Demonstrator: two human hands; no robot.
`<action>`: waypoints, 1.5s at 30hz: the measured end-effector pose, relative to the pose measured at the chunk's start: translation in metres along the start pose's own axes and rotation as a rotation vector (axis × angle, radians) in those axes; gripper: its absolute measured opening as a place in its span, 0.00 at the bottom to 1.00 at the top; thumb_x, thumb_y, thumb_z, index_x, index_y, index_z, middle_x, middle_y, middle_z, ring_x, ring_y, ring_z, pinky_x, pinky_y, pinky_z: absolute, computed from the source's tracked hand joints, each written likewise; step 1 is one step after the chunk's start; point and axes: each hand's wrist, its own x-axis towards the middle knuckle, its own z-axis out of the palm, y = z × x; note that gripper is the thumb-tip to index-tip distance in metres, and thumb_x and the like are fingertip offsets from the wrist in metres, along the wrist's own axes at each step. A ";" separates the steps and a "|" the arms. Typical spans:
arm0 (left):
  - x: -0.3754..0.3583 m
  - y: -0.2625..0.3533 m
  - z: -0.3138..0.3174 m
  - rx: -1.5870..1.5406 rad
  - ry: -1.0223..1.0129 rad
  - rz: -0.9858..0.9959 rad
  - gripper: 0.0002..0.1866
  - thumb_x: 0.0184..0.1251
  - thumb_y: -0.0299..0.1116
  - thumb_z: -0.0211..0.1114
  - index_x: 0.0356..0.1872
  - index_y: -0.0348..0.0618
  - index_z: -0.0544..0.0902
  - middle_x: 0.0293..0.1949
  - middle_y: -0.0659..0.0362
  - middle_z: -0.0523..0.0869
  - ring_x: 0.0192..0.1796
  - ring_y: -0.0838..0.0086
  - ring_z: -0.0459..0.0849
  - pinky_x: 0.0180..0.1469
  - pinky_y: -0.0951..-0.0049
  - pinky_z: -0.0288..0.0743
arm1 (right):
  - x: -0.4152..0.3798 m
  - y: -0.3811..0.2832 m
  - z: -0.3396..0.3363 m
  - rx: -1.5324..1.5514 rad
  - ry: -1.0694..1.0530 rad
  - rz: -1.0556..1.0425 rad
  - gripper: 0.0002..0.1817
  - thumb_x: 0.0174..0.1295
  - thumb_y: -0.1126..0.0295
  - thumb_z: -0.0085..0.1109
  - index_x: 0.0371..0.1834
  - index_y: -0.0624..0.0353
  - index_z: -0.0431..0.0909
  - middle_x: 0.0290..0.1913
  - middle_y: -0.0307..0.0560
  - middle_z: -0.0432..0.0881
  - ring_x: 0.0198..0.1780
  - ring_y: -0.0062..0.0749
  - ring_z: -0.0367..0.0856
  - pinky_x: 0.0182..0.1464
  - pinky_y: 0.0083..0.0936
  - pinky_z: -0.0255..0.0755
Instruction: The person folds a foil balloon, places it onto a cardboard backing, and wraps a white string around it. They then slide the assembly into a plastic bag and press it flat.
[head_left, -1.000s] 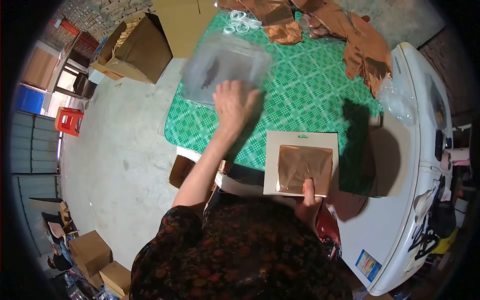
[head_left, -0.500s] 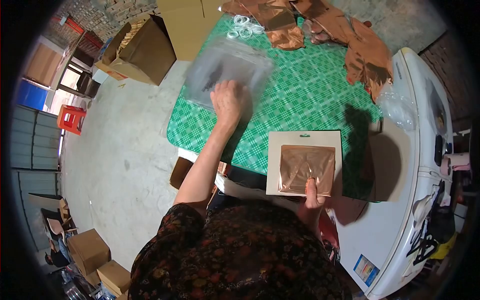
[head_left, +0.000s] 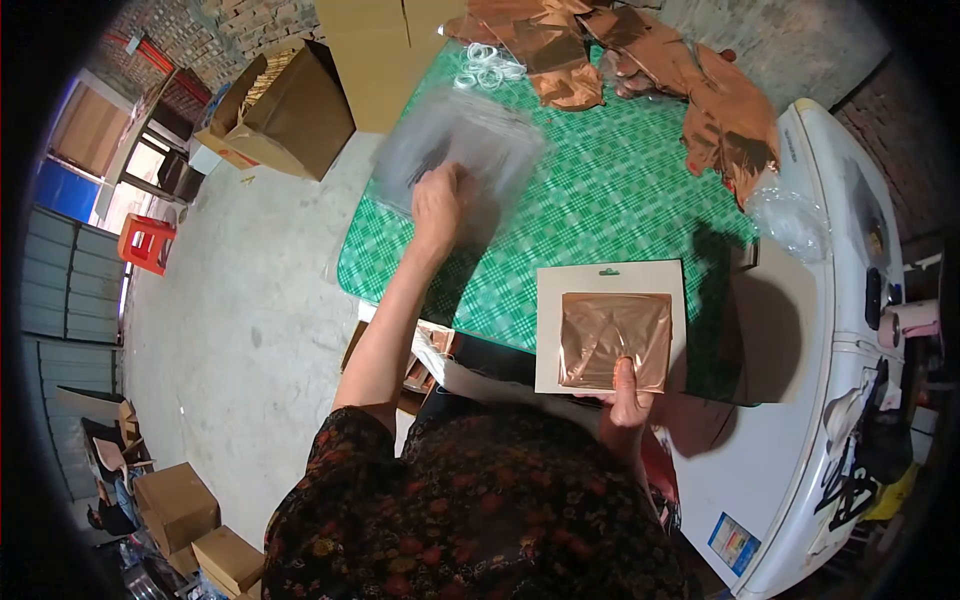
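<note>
My right hand (head_left: 628, 402) grips a beige hanging card (head_left: 612, 280) by its near edge. The thumb presses a folded copper-coloured foil packet (head_left: 612, 335) flat against the card's face, and a slot is cut near the card's far edge. On the table's left part lies a stack of clear plastic bags (head_left: 480, 125). My left hand (head_left: 438, 205) is at the near part of this stack, fingers bent together and closed at the top bag. Its fingertips are partly hidden.
A green checked tablecloth (head_left: 590, 190) covers the table. Crumpled copper-coloured foil (head_left: 735, 120) and white rings (head_left: 488, 68) lie along the far side. Brown cardboard (head_left: 775, 320) leans at the right by a white fridge (head_left: 835, 330). Open cardboard boxes (head_left: 290, 125) stand on the floor left.
My left hand has drawn slightly left and nearer to me at the bags, fingers more pinched. The right hand still holds the card and foil packet in place.
</note>
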 end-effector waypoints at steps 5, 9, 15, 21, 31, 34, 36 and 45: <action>-0.013 -0.006 0.012 0.152 0.099 0.224 0.08 0.69 0.27 0.67 0.44 0.39 0.90 0.39 0.43 0.90 0.46 0.42 0.88 0.52 0.47 0.81 | 0.002 0.011 -0.011 -0.008 0.000 -0.014 0.31 0.84 0.77 0.53 0.87 0.61 0.60 0.72 0.47 0.78 0.65 0.28 0.79 0.63 0.27 0.79; -0.016 -0.001 0.011 0.080 0.038 0.168 0.08 0.68 0.27 0.68 0.43 0.38 0.91 0.41 0.42 0.90 0.48 0.42 0.88 0.54 0.48 0.82 | 0.002 0.012 -0.018 -0.052 -0.036 0.030 0.32 0.85 0.77 0.52 0.89 0.60 0.57 0.71 0.48 0.78 0.62 0.27 0.82 0.57 0.24 0.82; -0.004 -0.005 0.006 0.072 -0.130 -0.007 0.10 0.64 0.30 0.72 0.42 0.38 0.94 0.38 0.43 0.93 0.42 0.46 0.92 0.50 0.54 0.86 | 0.002 0.000 0.001 -0.053 -0.034 0.014 0.35 0.85 0.75 0.51 0.91 0.57 0.51 0.68 0.51 0.80 0.51 0.30 0.88 0.39 0.29 0.92; 0.007 0.000 -0.008 -0.063 -0.266 -0.241 0.12 0.63 0.34 0.73 0.43 0.38 0.94 0.40 0.40 0.94 0.46 0.49 0.95 0.52 0.55 0.87 | 0.002 -0.011 0.015 0.015 -0.027 -0.001 0.37 0.85 0.74 0.51 0.92 0.55 0.46 0.66 0.55 0.82 0.46 0.33 0.90 0.39 0.35 0.95; 0.016 0.009 -0.025 -0.324 -0.359 -0.463 0.14 0.66 0.35 0.82 0.37 0.36 0.87 0.27 0.57 0.90 0.23 0.71 0.88 0.27 0.66 0.81 | 0.001 -0.011 0.013 0.031 -0.008 0.053 0.35 0.86 0.74 0.51 0.91 0.56 0.48 0.62 0.53 0.83 0.46 0.32 0.90 0.39 0.34 0.94; 0.016 -0.013 -0.016 -0.518 -0.366 -0.489 0.15 0.67 0.36 0.83 0.36 0.36 0.85 0.27 0.60 0.88 0.20 0.73 0.84 0.23 0.68 0.78 | 0.001 -0.005 0.009 -0.025 -0.024 -0.024 0.31 0.86 0.73 0.52 0.88 0.58 0.57 0.59 0.49 0.84 0.42 0.26 0.87 0.36 0.24 0.86; 0.019 -0.023 -0.017 -0.595 -0.384 -0.488 0.14 0.67 0.34 0.83 0.36 0.38 0.85 0.28 0.61 0.87 0.25 0.75 0.84 0.29 0.69 0.78 | 0.002 -0.003 0.007 -0.080 0.001 -0.035 0.28 0.86 0.73 0.54 0.85 0.60 0.63 0.58 0.47 0.85 0.39 0.22 0.84 0.34 0.18 0.79; 0.023 -0.012 -0.033 -0.439 -0.440 -0.416 0.12 0.71 0.35 0.79 0.38 0.37 0.86 0.32 0.55 0.90 0.38 0.66 0.92 0.40 0.63 0.82 | 0.001 0.005 -0.006 -0.088 -0.022 0.044 0.20 0.86 0.70 0.57 0.76 0.63 0.74 0.57 0.40 0.84 0.47 0.16 0.83 0.41 0.18 0.81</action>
